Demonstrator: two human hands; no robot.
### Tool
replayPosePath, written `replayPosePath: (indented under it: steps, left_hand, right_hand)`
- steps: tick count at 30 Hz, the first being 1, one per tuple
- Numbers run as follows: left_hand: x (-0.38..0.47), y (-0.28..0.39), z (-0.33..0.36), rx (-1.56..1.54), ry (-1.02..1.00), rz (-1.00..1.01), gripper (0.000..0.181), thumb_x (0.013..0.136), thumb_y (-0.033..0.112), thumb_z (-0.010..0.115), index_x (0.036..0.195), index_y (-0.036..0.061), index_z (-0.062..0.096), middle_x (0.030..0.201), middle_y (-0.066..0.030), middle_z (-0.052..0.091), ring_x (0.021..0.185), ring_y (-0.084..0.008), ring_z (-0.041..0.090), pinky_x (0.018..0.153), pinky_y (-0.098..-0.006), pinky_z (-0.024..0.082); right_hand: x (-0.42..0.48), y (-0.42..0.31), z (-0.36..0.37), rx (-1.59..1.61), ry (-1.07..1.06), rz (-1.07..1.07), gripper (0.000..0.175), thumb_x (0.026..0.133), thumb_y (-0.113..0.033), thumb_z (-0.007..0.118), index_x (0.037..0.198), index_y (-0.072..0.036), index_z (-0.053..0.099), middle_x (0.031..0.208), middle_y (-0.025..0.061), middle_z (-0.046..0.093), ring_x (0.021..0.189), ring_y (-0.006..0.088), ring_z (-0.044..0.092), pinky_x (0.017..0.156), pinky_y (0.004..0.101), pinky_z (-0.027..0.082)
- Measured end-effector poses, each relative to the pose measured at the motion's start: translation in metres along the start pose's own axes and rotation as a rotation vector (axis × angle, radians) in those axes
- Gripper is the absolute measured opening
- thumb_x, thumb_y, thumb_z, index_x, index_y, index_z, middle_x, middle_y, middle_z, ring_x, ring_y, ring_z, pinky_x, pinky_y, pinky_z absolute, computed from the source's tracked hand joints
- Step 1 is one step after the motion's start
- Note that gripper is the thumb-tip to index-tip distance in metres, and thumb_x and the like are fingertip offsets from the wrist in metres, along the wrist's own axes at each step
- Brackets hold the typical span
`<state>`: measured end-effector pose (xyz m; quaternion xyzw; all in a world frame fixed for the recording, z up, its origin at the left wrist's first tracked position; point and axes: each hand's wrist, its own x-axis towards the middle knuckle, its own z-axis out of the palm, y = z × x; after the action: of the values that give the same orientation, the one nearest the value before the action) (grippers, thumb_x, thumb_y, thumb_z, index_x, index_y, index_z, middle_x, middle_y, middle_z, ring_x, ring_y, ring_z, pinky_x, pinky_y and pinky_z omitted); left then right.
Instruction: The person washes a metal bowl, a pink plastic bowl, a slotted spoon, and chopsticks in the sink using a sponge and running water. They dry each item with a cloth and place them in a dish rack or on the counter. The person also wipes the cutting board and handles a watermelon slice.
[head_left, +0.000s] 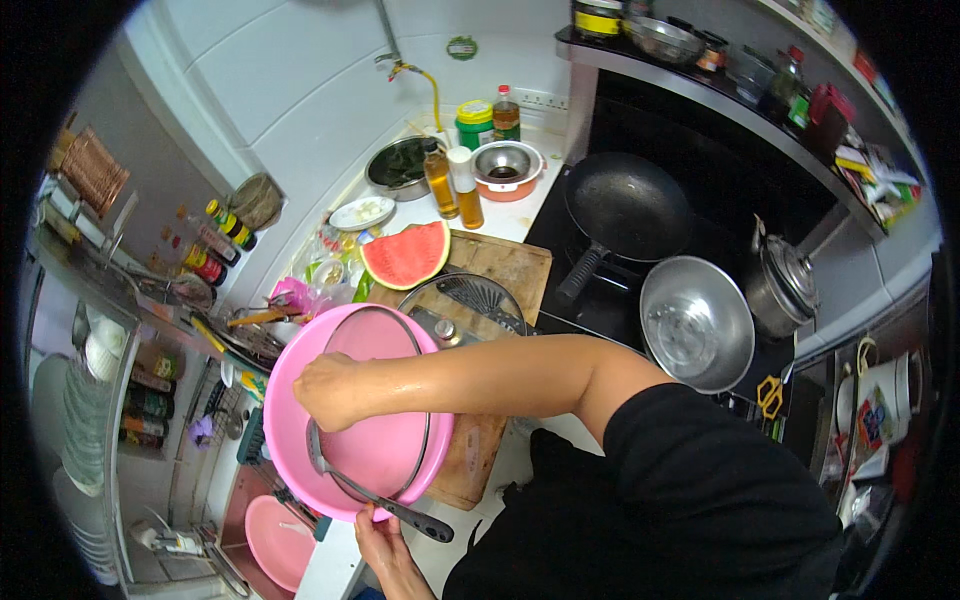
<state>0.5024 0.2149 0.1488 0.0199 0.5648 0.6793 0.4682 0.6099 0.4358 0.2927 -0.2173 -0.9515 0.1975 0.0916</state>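
Observation:
A pink plastic basin (281, 457) stands over the edge of a wooden cutting board (469, 450). My left hand (384, 544) grips its near rim from below. Across the basin reaches my right arm, and my right hand (334, 394) is curled into a fist above its inside; whether it holds anything is hidden. Under that hand lies a round see-through thing with a dark rim (426, 442), a glass lid or a fine sieve. A kitchen utensil with a black handle (424, 521) rests over the near rim; its head is partly hidden by my fist.
Beyond the basin are a glass lid (499, 304) and cut watermelon (405, 255). A wok (630, 206), a metal bowl (697, 322) and a kettle (784, 285) occupy the stove side. Oil bottles (442, 184) stand behind. Lower left, another pink basin (274, 540) sits in the sink.

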Motion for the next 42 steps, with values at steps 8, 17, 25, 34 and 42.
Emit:
replayPosePath:
  steps: [8, 17, 25, 34, 42]
  left_hand:
    - [0.002, 0.011, 0.018, 0.014, -0.06, -0.059, 0.01, 0.08, 0.012, 0.06, 0.088, 0.0084, 0.057, 0.087, -0.0015, 0.06, 0.075, -0.0131, 0.058, 0.061, -0.0244, 0.049]
    - [-0.007, -0.002, 0.091, -0.001, -0.316, -0.142, 0.01, 0.082, 0.007, 0.056, 0.092, 0.0054, 0.054, 0.085, -0.0046, 0.058, 0.074, -0.0168, 0.059, 0.06, -0.0293, 0.054]
    - [-0.002, -0.027, 0.121, 0.067, -0.415, -0.307, 0.016, 0.082, 0.009, 0.055, 0.096, 0.0044, 0.053, 0.085, -0.0045, 0.059, 0.075, -0.0153, 0.059, 0.065, -0.0303, 0.053]
    - [-0.012, -0.03, 0.139, 0.08, -0.308, -0.219, 0.02, 0.078, 0.009, 0.059, 0.095, -0.0004, 0.056, 0.084, -0.0089, 0.061, 0.061, -0.0177, 0.058, 0.051, -0.028, 0.049]
    - [0.005, -0.02, 0.118, 0.09, -0.237, -0.049, 0.013, 0.078, 0.009, 0.059, 0.089, 0.0027, 0.056, 0.082, -0.0051, 0.058, 0.071, -0.016, 0.056, 0.06, -0.0278, 0.047]
  right_hand:
    - [-0.051, -0.002, -0.019, 0.066, 0.312, 0.132, 0.009, 0.062, -0.007, 0.06, 0.066, -0.002, 0.065, 0.07, 0.0191, 0.063, 0.071, 0.0335, 0.063, 0.062, 0.0434, 0.05]
    - [-0.117, 0.04, -0.079, 0.064, 0.376, 0.185, 0.016, 0.069, -0.012, 0.063, 0.082, -0.003, 0.069, 0.075, 0.0171, 0.065, 0.071, 0.0317, 0.063, 0.066, 0.0393, 0.049]
    - [-0.159, 0.06, -0.139, -0.067, 0.307, 0.23, 0.019, 0.069, -0.019, 0.064, 0.079, -0.003, 0.07, 0.072, 0.0174, 0.065, 0.068, 0.0308, 0.064, 0.065, 0.0374, 0.05]
    - [-0.24, 0.093, -0.184, -0.008, 0.613, 0.44, 0.024, 0.074, -0.018, 0.066, 0.09, 0.001, 0.069, 0.074, 0.0124, 0.067, 0.066, 0.0166, 0.062, 0.063, 0.0303, 0.048]
    - [-0.338, 0.179, -0.194, 0.13, 0.897, 0.898, 0.023, 0.077, -0.019, 0.066, 0.09, 0.0, 0.07, 0.064, 0.0034, 0.061, 0.045, 0.0089, 0.05, 0.038, 0.0243, 0.037]
